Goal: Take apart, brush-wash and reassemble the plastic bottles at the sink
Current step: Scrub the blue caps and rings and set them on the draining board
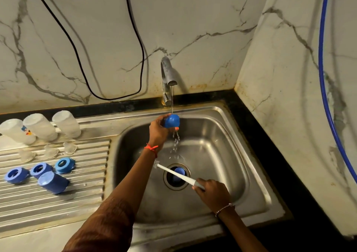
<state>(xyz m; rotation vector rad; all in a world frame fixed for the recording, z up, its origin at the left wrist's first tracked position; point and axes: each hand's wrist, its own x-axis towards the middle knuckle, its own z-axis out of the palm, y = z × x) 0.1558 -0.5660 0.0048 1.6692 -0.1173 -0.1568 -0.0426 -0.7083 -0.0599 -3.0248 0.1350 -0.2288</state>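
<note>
Bottles (40,128) sit at the left of the frame, rings (63,166) loose below; reassembly seems still ahead. The left hand (159,130) has its grip curled round a blue cap (172,121) under the tap (167,72); the right hand (210,192) grips the brush (177,174).

Walls: white marble slabs (193,29), grey-veined, met in a corner.
Counter: black stone (257,136) ran below them.
Cables: black cord (143,58) and blue hose (320,58) hung down.
Light: dim, yellowish.

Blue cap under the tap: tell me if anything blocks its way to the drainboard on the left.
Nothing visible does. The left hand holds the blue cap; the sink rim between it and the drainboard is bare. The brush, in the right hand, lies lower, over the drain.
</note>
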